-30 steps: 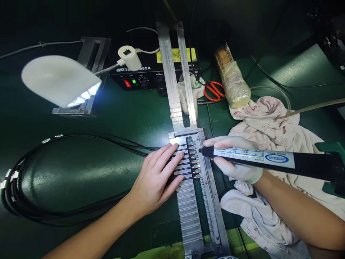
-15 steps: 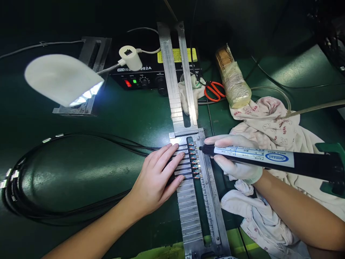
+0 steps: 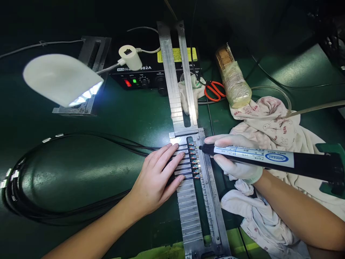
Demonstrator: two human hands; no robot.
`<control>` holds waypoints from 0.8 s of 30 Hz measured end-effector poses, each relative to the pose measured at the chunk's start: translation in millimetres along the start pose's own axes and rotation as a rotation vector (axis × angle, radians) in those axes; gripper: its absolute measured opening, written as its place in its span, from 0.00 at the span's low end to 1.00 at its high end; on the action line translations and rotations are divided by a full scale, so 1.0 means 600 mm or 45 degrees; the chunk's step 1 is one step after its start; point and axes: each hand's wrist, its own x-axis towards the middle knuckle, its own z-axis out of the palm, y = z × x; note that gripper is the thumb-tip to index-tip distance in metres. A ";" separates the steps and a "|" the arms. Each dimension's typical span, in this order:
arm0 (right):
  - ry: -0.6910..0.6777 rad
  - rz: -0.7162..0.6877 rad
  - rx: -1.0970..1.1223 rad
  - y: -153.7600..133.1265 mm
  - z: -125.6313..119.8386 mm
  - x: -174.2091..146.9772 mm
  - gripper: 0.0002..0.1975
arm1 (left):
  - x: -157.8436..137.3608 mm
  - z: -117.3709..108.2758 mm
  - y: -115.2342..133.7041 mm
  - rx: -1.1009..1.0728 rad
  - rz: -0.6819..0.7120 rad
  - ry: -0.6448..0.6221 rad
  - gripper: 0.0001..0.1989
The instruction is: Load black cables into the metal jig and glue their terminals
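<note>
My bare left hand (image 3: 159,172) lies with its fingers stretched over several thin black cables (image 3: 185,168) set side by side in a slotted metal fixture (image 3: 190,205). The cable ends carry small connectors (image 3: 196,166) with coloured wires, lined up along the fixture's slot. In a white glove, my right hand (image 3: 234,158) is wrapped around a black glue dispensing syringe (image 3: 253,155) with a white and blue label. Its tip is at the upper connectors; whether it touches one I cannot tell.
A lit white lamp (image 3: 61,79) hangs at the left. Behind stands a black dispenser controller (image 3: 151,77), near red-handled scissors (image 3: 214,91) and a plastic-wrapped block (image 3: 234,79). Coiled black cable (image 3: 21,194) lies at left, a printed cloth (image 3: 277,126) at right.
</note>
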 end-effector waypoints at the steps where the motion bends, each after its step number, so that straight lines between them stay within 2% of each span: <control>1: 0.001 0.003 -0.004 0.000 0.000 0.000 0.14 | 0.000 0.000 0.000 -0.001 -0.004 -0.001 0.26; 24: -0.028 0.031 0.005 0.001 -0.002 -0.001 0.15 | -0.002 0.000 0.000 -0.008 -0.001 0.008 0.25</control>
